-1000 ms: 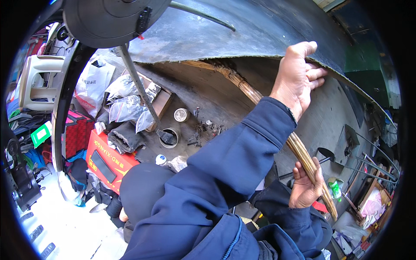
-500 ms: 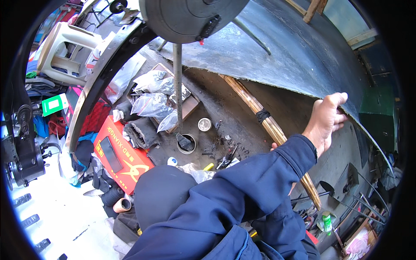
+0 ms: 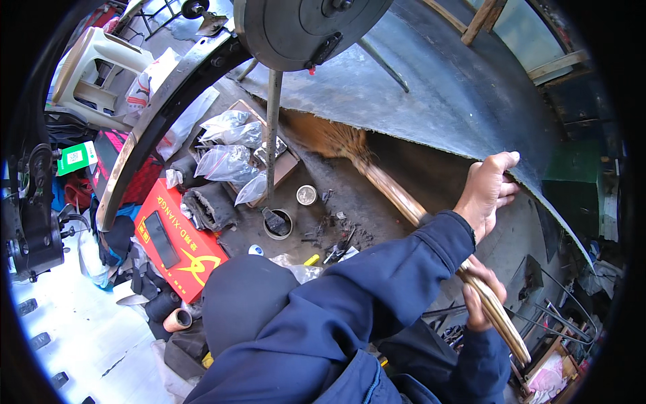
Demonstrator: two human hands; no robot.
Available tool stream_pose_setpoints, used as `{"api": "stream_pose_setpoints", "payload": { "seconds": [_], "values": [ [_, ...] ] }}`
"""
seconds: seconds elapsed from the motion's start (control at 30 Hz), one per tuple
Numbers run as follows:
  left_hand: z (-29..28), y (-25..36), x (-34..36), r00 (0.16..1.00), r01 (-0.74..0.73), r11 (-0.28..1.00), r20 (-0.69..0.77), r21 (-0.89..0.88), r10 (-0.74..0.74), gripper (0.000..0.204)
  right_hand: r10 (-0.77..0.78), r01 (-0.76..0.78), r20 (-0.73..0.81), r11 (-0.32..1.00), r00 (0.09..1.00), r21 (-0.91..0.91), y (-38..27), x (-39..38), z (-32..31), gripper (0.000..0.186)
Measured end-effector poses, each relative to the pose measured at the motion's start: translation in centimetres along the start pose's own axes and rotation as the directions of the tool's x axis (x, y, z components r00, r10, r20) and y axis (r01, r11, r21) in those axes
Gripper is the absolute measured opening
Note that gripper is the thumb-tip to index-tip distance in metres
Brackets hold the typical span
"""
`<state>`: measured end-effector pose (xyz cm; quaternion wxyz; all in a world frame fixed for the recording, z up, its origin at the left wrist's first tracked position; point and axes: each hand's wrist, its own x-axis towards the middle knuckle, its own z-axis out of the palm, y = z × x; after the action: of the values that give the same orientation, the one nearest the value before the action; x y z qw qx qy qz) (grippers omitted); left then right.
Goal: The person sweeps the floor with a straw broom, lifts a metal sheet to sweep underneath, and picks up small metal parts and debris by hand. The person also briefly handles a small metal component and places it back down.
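Note:
My left hand [image 3: 486, 196] grips the raised edge of a large dark sheet [image 3: 431, 87], fingers curled over it. Below, my right hand [image 3: 479, 296] is closed round the lower handle of a long bamboo-like broom [image 3: 393, 190], which runs up-left beneath the sheet. Its splayed, brownish bristle end [image 3: 323, 135] is blurred in the shadow there. On the dirty floor left of the handle lie a round tin [image 3: 306, 194], a pot [image 3: 288, 229] with a black object in it, and dark scraps [image 3: 326, 232].
Bagged items [image 3: 222, 165] sit in a shallow box beside a metal leg. A red box [image 3: 182, 266], white stool [image 3: 101, 81] and clutter fill the left. A metal disc [image 3: 289, 27] hangs above, near a curved bar [image 3: 155, 114]. A green box [image 3: 570, 188] stands at right.
The view has shifted, bringing more of the upper scene in. My left hand still holds the sheet edge. The broom has moved under the sheet, its bristle end now showing blurred.

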<state>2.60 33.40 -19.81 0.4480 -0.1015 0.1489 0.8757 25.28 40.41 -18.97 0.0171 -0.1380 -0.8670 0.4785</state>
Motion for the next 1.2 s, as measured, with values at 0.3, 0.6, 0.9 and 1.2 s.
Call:
{"api": "stream_pose_setpoints", "payload": {
  "seconds": [0.3,0.6,0.9,1.2],
  "values": [
    [-0.7,-0.6,0.2,0.999,0.030,0.999,-0.019,-0.017,-0.031,0.076,0.385,-0.069,-0.290,0.696,0.876,0.715,-1.2,-6.4,-4.2,0.061],
    [-0.7,-0.6,0.6,0.999,0.050,0.999,0.019,-0.021,-0.049,0.070,0.491,-0.022,-0.161,0.346,0.856,0.938,3.9,3.7,9.9,0.059],
    [-0.5,-0.3,-0.1,0.999,0.028,0.999,0.047,-0.023,-0.026,0.074,0.060,-0.031,-0.078,0.942,0.995,0.333,0.2,1.2,1.3,0.050],
    [-0.8,-0.6,0.4,0.999,0.027,0.999,0.031,-0.024,-0.027,0.076,0.323,-0.011,-0.182,0.514,0.929,0.858,2.1,0.6,6.0,0.054]
  ]
}}
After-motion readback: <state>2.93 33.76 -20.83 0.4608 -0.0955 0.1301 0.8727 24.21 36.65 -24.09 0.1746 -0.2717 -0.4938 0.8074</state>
